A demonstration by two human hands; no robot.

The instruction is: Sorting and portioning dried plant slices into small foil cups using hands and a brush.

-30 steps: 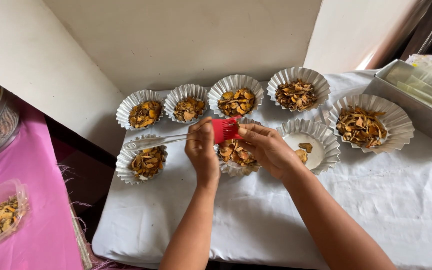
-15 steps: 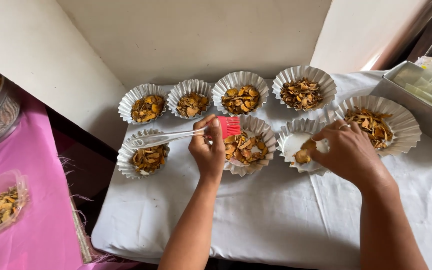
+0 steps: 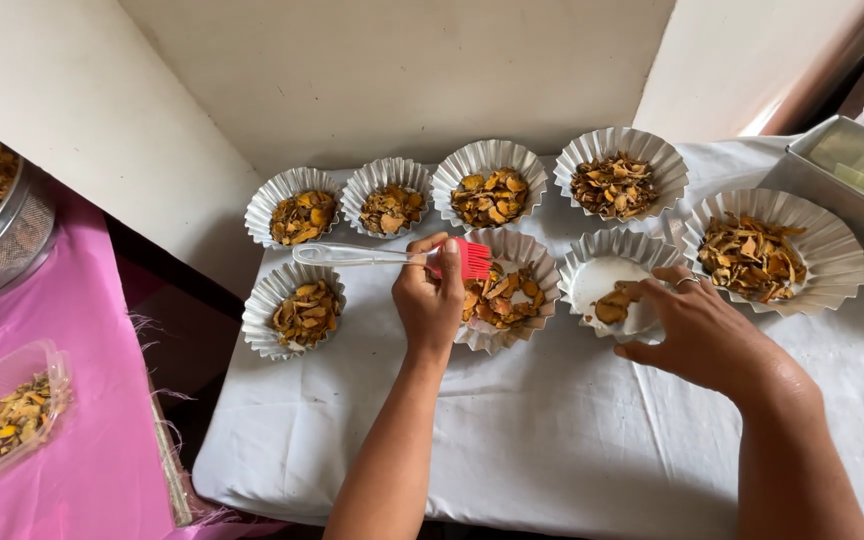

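The left hand [image 3: 430, 300] is closed around a brush [image 3: 392, 257] with a clear handle and red bristles. The handle runs out to the left, level above the cloth; the bristles sit at the far left rim of the middle near cup [image 3: 542, 262]. That fluted paper cup holds yellow-brown dried chips [image 3: 497, 298] spread over its white base, and the fingers of the left hand overlap its left edge.

The right hand [image 3: 697, 330] is loosely spread, palm down, gripping nothing. Its fingertips [image 3: 652, 285] rest at the near right rim of the next cup [image 3: 592, 262], to the right. This cup is mostly bare, with a small clump of chips [image 3: 617, 303] near its centre. A ring [image 3: 687, 283] shows on one finger.

Four filled cups stand in a far row: far left cup [image 3: 264, 200], second cup [image 3: 392, 172], third cup [image 3: 487, 157], fourth cup [image 3: 620, 145]. A larger filled cup [image 3: 832, 250] lies at the right, just beside the right hand. One more filled cup [image 3: 262, 310] stands at the near left, apart from the left hand.

All cups rest on a white cloth [image 3: 552, 440]. A metal tray [image 3: 837, 190] sits at the far right edge. On the pink cloth [image 3: 92, 460] at left: a mesh bowl [image 3: 12, 250] of chips, far, and a clear plastic tub [image 3: 12, 375] with some chips, near.
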